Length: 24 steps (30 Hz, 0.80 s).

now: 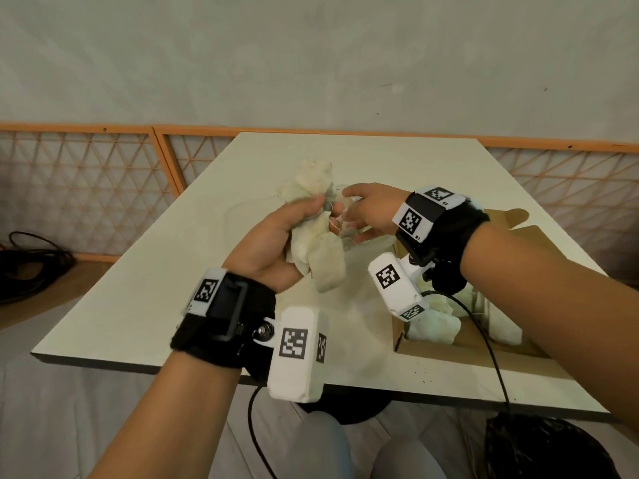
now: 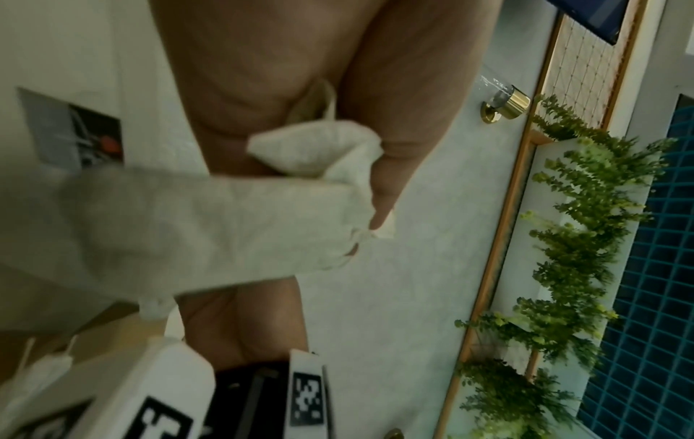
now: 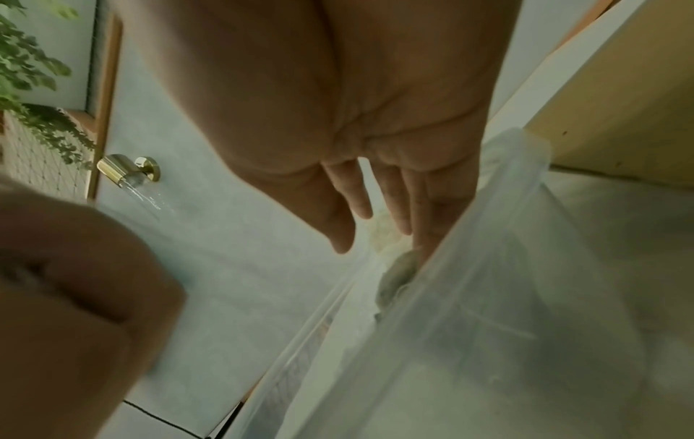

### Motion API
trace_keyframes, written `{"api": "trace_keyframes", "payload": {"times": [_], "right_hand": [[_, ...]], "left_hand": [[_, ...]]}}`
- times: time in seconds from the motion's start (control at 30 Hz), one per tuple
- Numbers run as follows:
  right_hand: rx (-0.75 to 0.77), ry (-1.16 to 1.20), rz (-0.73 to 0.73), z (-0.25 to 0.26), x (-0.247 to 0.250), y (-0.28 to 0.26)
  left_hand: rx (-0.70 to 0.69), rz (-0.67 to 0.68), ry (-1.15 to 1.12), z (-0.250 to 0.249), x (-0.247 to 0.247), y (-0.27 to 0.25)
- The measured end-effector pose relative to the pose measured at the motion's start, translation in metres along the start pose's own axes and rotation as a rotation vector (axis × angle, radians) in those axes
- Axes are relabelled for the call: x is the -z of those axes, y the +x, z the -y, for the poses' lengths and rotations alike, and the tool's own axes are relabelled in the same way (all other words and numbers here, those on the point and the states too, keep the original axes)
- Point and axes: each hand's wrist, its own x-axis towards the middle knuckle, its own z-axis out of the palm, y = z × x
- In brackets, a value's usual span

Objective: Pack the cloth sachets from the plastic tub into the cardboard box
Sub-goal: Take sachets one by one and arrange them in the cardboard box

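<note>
My left hand [image 1: 307, 216] is raised above the table and grips a bundle of cream cloth sachets [image 1: 321, 250]; the left wrist view shows its fingers [image 2: 379, 190] curled round the sachets [image 2: 210, 219]. Just to the right, my right hand [image 1: 352, 216] reaches over the clear plastic tub [image 1: 380, 236] with straight fingers [image 3: 394, 208]. A sachet [image 3: 398, 276] lies inside the tub wall [image 3: 507, 297] below the fingertips. I cannot tell whether they touch it. The cardboard box [image 1: 484, 356] stands at the table's right front, with several sachets [image 1: 432, 326] in it.
The white table [image 1: 155, 288] has bare surface on its left and at the back. Black cables [image 1: 31, 264] lie on the floor at left. A wooden lattice fence [image 1: 86, 174] runs behind. A dark bag [image 1: 546, 451] sits below the front right edge.
</note>
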Motion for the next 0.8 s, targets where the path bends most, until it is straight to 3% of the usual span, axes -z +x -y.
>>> {"api": "trace_keyframes", "payload": {"times": [0.17,0.3,0.4,0.53,0.67,0.8], "right_hand": [[0.028,0.040,-0.052,-0.005,0.002,-0.006],[0.125,0.168,-0.154,-0.007,0.013,-0.050],[0.126,0.324,-0.112,-0.026,0.019,-0.100],[0.119,0.198,-0.034,-0.066,0.018,-0.137],[0.146,0.300,-0.164,-0.096,0.033,-0.150],[0.169,0.267,-0.398,-0.124,0.053,-0.169]], "left_hand": [[-0.004,0.105,-0.075,0.015,-0.015,-0.016],[0.063,0.021,-0.300,0.036,-0.020,-0.007],[0.086,-0.013,-0.421,0.056,-0.024,0.007],[0.118,-0.013,-0.417,0.085,-0.044,0.021],[0.158,-0.027,-0.369,0.115,-0.069,0.027],[0.127,-0.097,-0.385,0.130,-0.073,0.033]]}}
